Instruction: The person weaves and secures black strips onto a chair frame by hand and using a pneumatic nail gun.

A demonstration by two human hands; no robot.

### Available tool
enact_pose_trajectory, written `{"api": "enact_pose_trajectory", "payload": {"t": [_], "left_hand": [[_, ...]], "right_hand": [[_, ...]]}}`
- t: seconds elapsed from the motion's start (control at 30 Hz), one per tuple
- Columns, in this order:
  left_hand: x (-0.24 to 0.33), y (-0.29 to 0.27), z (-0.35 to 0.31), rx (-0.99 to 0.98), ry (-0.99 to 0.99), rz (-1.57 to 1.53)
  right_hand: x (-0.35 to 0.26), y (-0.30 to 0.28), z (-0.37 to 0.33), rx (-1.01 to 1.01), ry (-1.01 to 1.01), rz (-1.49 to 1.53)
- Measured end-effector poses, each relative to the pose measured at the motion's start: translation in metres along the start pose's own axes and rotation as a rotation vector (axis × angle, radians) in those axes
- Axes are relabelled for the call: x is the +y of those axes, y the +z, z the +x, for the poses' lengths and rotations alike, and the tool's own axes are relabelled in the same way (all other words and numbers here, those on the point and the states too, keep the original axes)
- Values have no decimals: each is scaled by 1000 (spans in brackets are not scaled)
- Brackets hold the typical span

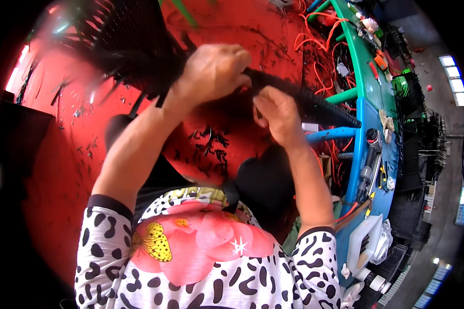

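A large black woven piece of wicker-like furniture stretches from the upper left to the right beneath my hands, blurred at its left side. Loose strip ends stick out along its lower edge. My left hand is closed, its fingers curled, over the woven piece. Close by on its right, my right hand is also closed, thumb against fingers, at the near edge of the black woven bar. Whatever each hand pinches is hidden or too dark to tell.
Black scraps litter the red floor. At right a blue bench bears a power tool and a white plastic container. Beyond is a green bench; orange-red hoses hang beside it. Black woven material stands left.
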State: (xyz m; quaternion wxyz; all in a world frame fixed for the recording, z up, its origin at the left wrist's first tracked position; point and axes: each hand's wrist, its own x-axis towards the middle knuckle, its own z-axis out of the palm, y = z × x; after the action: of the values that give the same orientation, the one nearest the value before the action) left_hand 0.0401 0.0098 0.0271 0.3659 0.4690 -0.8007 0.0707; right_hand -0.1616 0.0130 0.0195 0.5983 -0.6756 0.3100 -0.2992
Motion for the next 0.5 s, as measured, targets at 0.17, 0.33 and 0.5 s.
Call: {"api": "enact_pose_trajectory", "payload": {"t": [0.17, 0.33, 0.5], "left_hand": [[-3, 3, 2, -48, 0, 26], [-3, 4, 4, -61, -3, 15], [-7, 1, 4, -26, 76, -107]], "right_hand": [[5, -10, 6, 31, -325, -515], [15, -14, 11, 50, -538, -921], [20, -16, 17, 56, -594, -1042]]}}
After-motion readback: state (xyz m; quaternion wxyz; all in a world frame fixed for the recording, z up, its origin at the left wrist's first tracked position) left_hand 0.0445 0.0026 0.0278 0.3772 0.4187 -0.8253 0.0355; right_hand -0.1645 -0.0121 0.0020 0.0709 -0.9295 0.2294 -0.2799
